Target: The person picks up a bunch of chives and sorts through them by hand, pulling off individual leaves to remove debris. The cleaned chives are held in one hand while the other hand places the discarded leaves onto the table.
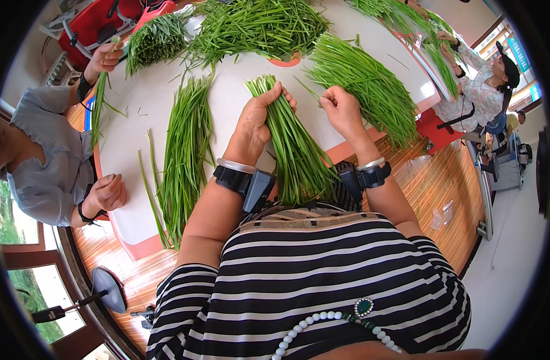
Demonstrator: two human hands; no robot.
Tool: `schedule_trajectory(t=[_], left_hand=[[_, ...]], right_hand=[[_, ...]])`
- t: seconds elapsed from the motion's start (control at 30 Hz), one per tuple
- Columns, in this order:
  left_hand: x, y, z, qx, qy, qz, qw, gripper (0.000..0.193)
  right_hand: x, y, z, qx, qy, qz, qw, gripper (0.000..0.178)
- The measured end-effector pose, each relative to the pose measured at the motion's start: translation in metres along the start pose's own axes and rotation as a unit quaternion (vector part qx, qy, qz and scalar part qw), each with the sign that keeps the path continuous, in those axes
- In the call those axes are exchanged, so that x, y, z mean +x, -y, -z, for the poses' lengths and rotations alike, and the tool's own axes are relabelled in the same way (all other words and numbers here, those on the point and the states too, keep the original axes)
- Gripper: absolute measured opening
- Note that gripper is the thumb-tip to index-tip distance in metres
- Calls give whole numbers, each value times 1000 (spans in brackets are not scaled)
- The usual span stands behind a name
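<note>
My left hand is wrapped round a bunch of green garlic chives, close to their pale cut ends. The long leaves hang down toward my lap over the table's near edge. To the right of the bunch, my right hand is closed in a pinch, with a thin chive stalk sticking out from its fingertips toward the upper left. A loose pile of chives lies left of my left hand. A thick, evenly laid pile of chives lies beyond my right hand.
The white table has a pink edge. A large heap of chives and a darker bundle lie at its far side. At left, a co-worker's raised hand holds a few stalks. Another person works at far right.
</note>
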State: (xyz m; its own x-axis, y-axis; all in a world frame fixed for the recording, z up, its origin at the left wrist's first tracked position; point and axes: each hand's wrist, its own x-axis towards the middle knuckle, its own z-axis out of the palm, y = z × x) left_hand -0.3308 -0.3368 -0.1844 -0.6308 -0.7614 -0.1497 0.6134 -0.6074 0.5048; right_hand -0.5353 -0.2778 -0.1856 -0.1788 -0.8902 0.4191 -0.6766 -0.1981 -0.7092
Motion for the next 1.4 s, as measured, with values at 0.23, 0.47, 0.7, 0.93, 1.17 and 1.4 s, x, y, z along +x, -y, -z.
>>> schedule_trajectory(t=[0.23, 0.47, 0.7, 0.93, 1.17, 1.4], left_hand=[[5, 0, 6, 58, 11, 9, 998, 28], [1, -2, 0, 78, -5, 25, 997, 19], [0, 0, 4, 36, 57, 15, 998, 14], [0, 3, 1, 34, 33, 7, 999, 32], [0, 4, -1, 47, 15, -3, 999, 28], [-3, 4, -4, 75, -7, -3, 997, 19]], right_hand=[[-11, 18, -1, 141, 43, -40, 988, 9], [-7, 18, 6, 82, 108, -18, 991, 9], [31, 5, 28, -365, -19, 92, 926, 6], [23, 25, 25, -295, -61, 137, 944, 6], [-3, 50, -8, -29, -30, 95, 995, 11], [-8, 47, -12, -34, -7, 125, 992, 11]])
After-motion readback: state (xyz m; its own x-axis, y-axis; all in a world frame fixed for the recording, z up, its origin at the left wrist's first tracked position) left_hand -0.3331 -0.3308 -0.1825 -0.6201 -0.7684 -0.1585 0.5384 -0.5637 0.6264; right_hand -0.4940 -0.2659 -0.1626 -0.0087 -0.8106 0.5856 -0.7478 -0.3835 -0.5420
